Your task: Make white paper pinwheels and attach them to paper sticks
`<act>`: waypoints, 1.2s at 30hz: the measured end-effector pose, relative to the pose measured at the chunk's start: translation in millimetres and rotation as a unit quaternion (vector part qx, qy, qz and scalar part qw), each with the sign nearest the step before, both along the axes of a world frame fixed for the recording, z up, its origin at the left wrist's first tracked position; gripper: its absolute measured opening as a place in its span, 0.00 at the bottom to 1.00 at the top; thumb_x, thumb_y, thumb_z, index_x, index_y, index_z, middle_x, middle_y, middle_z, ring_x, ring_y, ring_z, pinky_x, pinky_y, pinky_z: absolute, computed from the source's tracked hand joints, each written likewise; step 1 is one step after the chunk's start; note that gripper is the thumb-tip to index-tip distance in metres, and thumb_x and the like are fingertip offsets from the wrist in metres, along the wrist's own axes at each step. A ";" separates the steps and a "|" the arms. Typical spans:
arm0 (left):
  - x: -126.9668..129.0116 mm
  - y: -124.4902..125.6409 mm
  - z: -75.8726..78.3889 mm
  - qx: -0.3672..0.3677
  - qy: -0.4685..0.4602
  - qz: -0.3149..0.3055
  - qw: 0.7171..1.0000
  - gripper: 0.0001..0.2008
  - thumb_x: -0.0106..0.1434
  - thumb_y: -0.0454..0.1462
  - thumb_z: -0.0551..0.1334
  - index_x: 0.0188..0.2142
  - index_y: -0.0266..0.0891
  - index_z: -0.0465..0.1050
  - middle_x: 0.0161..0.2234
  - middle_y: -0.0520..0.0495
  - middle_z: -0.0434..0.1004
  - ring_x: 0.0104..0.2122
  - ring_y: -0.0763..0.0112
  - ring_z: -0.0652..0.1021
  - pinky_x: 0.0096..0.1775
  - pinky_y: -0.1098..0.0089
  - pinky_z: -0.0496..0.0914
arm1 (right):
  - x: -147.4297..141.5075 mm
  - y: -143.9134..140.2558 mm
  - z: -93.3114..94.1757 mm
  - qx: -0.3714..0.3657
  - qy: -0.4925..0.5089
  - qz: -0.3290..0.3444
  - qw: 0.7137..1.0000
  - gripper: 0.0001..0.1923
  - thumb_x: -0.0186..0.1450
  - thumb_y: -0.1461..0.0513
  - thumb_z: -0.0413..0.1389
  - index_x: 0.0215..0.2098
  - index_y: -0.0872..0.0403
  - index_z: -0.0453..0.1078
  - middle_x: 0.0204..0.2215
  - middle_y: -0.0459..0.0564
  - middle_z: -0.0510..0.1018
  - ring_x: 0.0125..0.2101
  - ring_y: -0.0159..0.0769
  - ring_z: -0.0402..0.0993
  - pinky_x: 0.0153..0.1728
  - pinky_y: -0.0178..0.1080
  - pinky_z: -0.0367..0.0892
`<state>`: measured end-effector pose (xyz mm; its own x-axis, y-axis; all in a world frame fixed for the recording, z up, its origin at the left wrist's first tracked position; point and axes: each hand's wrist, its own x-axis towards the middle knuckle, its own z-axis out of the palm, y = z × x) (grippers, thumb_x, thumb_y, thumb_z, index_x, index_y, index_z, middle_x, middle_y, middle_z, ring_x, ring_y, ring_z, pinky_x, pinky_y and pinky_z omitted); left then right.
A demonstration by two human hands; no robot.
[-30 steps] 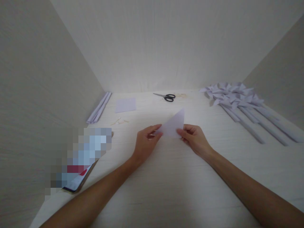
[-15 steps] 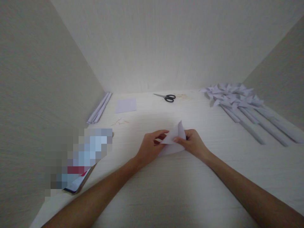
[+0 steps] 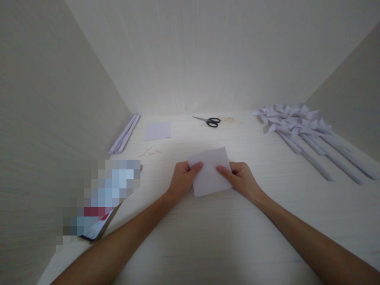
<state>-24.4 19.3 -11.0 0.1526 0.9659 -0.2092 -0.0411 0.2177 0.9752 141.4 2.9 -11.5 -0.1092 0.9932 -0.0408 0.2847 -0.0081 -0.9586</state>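
A square sheet of pale lilac paper [image 3: 210, 171] is spread open between my two hands, low over the white tabletop [image 3: 208, 229]. My left hand [image 3: 182, 179] pinches its left edge with the thumb on top. On the other side, my right hand [image 3: 241, 179] grips the right edge the same way. The sheet looks flat, tilted slightly toward me.
Black-handled scissors [image 3: 210, 120] lie at the back. A second paper square [image 3: 158, 130] and rolled paper sticks [image 3: 124, 133] sit at back left. Several paper pinwheels on sticks [image 3: 299, 126] fill the right side. A phone [image 3: 97, 227] lies near the left wall. Walls close three sides.
The paper was a folded triangle a second ago; my hands have unfolded it into a flat square and drawn it a little closer to me.
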 end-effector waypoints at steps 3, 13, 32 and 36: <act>-0.9 -1.2 -0.6 0.026 0.045 -0.031 0.998 0.15 0.48 0.45 0.60 0.22 0.32 0.70 0.18 0.51 0.69 0.17 0.78 0.67 0.19 0.76 0.60 | -2.2 1.0 3.7 -0.013 0.004 -0.011 1.000 0.14 0.50 0.54 0.57 0.27 0.59 0.70 0.23 0.49 0.73 0.21 0.31 0.66 0.19 0.32 0.61; 0.7 -1.7 -0.6 0.029 -0.013 -0.078 0.996 0.14 0.49 0.45 0.60 0.25 0.33 0.70 0.19 0.50 0.71 0.19 0.77 0.70 0.22 0.76 0.64 | -3.0 0.5 2.7 0.020 -0.041 -0.045 0.998 0.13 0.51 0.56 0.55 0.22 0.60 0.69 0.19 0.49 0.72 0.19 0.31 0.65 0.16 0.32 0.59; 0.5 -4.4 -0.4 0.095 -0.054 -0.140 0.984 0.27 0.34 0.34 0.69 0.37 0.35 0.67 0.28 0.50 0.73 0.28 0.71 0.74 0.31 0.70 0.68 | -15.7 -9.3 3.4 -0.024 0.001 0.032 0.999 0.16 0.54 0.54 0.53 0.28 0.61 0.70 0.22 0.51 0.74 0.20 0.32 0.66 0.19 0.33 0.60; 1.1 -5.1 4.4 0.122 -0.053 -0.096 0.986 0.42 0.29 0.34 0.71 0.47 0.40 0.60 0.30 0.54 0.68 0.24 0.77 0.70 0.25 0.76 0.65 | -18.9 -10.4 2.6 -0.001 -0.012 0.075 0.997 0.14 0.55 0.56 0.52 0.30 0.60 0.70 0.23 0.50 0.74 0.22 0.34 0.67 0.22 0.35 0.62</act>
